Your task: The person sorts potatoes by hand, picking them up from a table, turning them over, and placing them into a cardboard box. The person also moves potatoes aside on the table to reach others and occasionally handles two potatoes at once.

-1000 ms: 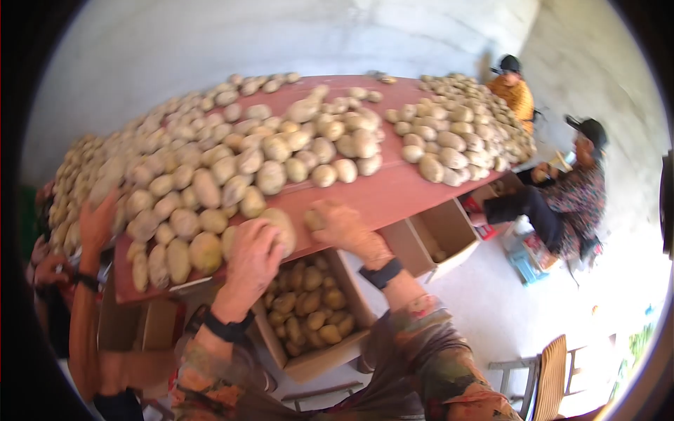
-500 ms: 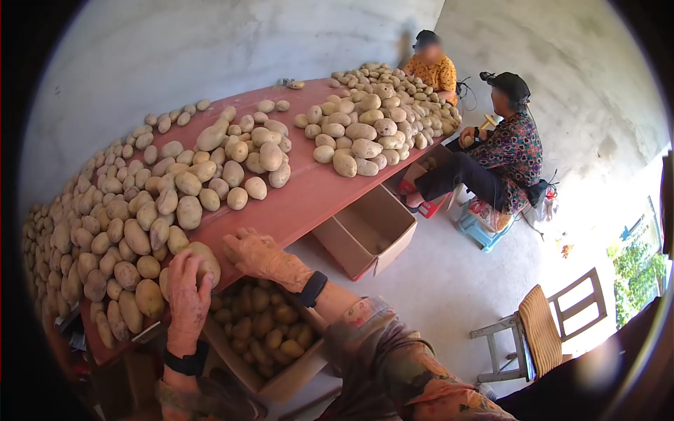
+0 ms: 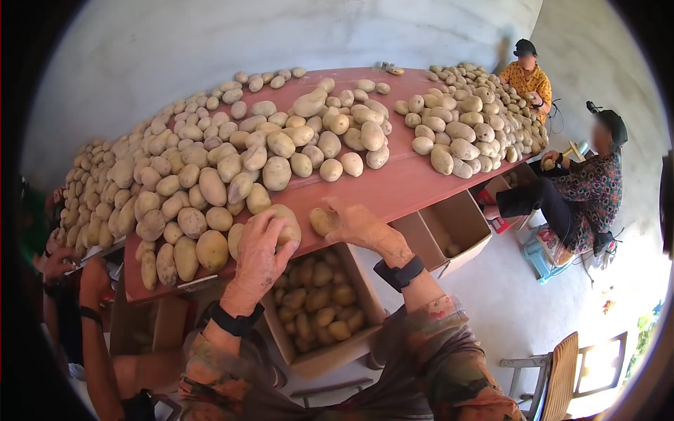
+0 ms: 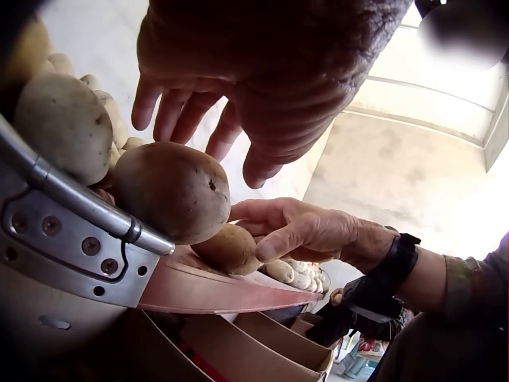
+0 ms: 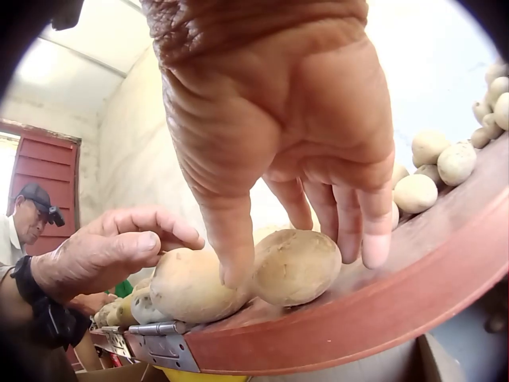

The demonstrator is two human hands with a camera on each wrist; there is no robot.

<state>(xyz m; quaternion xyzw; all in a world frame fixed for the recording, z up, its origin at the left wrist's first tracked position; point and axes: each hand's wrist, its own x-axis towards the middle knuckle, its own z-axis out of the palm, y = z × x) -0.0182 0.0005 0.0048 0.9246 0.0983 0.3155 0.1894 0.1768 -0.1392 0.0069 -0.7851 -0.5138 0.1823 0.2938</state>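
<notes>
My left hand (image 3: 256,263) reaches over a large pale potato (image 3: 292,228) at the near edge of the red table (image 3: 394,165). In the left wrist view, its fingers hang loosely above that potato (image 4: 171,191), the thumb apart from it. Just to the right, my right hand (image 3: 372,231) is beside a smaller potato (image 3: 321,222). The right wrist view shows this potato (image 5: 296,267) under the right palm, fingers spread and fairly straight behind it, thumb beside it. Both potatoes sit close together on the tabletop. Below the edge stands a cardboard box (image 3: 330,361) of potatoes.
A big potato pile (image 3: 210,182) covers the table's left, another pile (image 3: 463,133) its right. A second cardboard box (image 3: 467,245) stands under the right edge. Two people sit at right; another person's arm (image 3: 98,330) is at left. A wooden chair (image 3: 562,379) stands lower right.
The head view swings right, then back. My right hand's fingers have drawn back off the top of the smaller potato and spread. The left hand stays by the large potato.
</notes>
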